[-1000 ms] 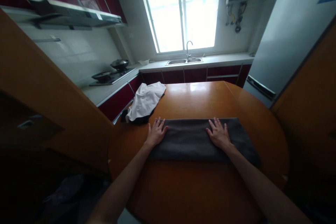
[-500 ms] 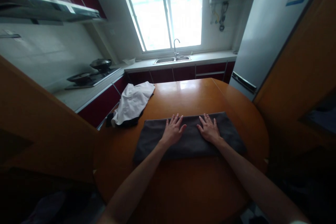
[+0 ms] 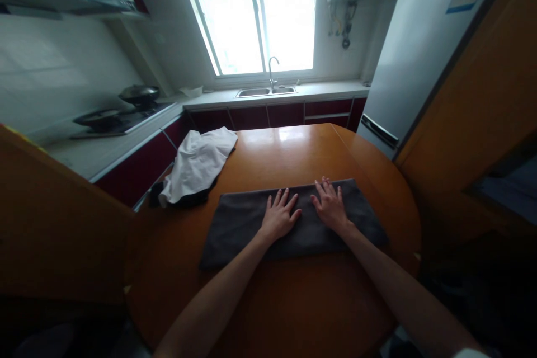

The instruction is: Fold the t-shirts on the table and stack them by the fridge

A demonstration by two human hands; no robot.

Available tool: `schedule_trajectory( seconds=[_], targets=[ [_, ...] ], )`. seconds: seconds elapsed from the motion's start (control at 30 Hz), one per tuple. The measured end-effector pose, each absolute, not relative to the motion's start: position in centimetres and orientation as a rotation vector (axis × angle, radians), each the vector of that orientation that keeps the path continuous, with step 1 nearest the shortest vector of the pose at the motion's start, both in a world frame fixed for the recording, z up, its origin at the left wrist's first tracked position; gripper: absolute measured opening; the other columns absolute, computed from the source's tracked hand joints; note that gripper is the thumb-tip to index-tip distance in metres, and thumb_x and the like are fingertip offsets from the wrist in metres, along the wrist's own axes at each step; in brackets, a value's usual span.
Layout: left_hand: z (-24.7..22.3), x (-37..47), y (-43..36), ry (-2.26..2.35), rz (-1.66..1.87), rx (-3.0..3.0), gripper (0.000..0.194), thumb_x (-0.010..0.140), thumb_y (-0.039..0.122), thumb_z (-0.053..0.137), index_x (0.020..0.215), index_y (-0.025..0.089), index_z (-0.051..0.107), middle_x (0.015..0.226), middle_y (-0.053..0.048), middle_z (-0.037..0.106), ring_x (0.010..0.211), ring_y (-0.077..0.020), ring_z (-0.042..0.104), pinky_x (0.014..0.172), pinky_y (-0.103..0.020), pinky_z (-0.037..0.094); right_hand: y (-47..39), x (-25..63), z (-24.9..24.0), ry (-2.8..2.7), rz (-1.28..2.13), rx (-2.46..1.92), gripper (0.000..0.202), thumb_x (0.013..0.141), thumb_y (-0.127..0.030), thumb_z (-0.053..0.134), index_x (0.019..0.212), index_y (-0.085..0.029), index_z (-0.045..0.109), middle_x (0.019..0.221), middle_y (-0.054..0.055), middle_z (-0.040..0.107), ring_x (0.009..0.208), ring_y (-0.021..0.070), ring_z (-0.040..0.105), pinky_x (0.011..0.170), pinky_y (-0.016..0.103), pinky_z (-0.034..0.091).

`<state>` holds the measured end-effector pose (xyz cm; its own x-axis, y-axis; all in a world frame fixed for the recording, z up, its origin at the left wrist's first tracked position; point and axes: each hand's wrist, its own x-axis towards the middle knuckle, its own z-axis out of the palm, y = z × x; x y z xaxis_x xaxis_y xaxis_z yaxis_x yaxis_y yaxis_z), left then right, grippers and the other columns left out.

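Observation:
A dark grey folded cloth (image 3: 239,224) lies flat in a long rectangle across the wooden table (image 3: 289,156). My left hand (image 3: 280,216) rests on the middle of it, palm down with fingers spread. To the right, my right hand (image 3: 329,206) also lies palm down on the cloth, fingers apart, its fingertips by the far edge. Neither hand grips anything. What kind of cloth item it is, I cannot tell from its folded shape.
White clothing (image 3: 201,159) with black fabric beneath lies crumpled at the table's left edge. Beyond are a counter with a sink (image 3: 268,92), a stove with a lidded pan (image 3: 140,94), and a window. A fridge (image 3: 413,50) stands at the right.
The view has shifted a little to the right, so the room sits further left in it. My left hand has slid slightly right over the cloth; both hands stay spread on it.

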<state>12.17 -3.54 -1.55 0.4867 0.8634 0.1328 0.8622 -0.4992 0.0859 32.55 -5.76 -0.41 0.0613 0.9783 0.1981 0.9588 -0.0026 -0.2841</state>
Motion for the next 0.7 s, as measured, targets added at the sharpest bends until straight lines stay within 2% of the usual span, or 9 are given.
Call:
schedule_trajectory(
  seconds=[0.23, 0.7],
  targets=[
    [-1.46, 12.31, -3.55, 1.567, 0.245, 2.702, 0.062, 0.102, 0.062, 0.03, 0.157, 0.034, 0.036, 0.168, -0.004, 0.023, 0.156, -0.0274, 0.017, 0.123, -0.057, 0.017, -5.7, 32.57, -0.99, -2.035, 0.214, -2.072, 0.061, 0.105, -0.046, 0.03, 0.159, -0.019, 0.032, 0.169, 0.009, 0.017, 0.156, 0.0252, 0.01, 0.122, 0.061, 0.005],
    [-1.17, 12.23, -3.42, 1.552, 0.282, 2.678, 0.06, 0.101, 0.058, 0.037, 0.156, 0.034, 0.039, 0.167, -0.003, 0.026, 0.155, -0.0286, 0.019, 0.124, -0.055, 0.017, -5.66, 32.94, -0.79, -2.034, 0.282, -2.039, 0.063, 0.104, -0.048, 0.031, 0.159, -0.018, 0.03, 0.169, 0.009, 0.015, 0.157, 0.0244, 0.008, 0.123, 0.059, 0.004]
  ],
)
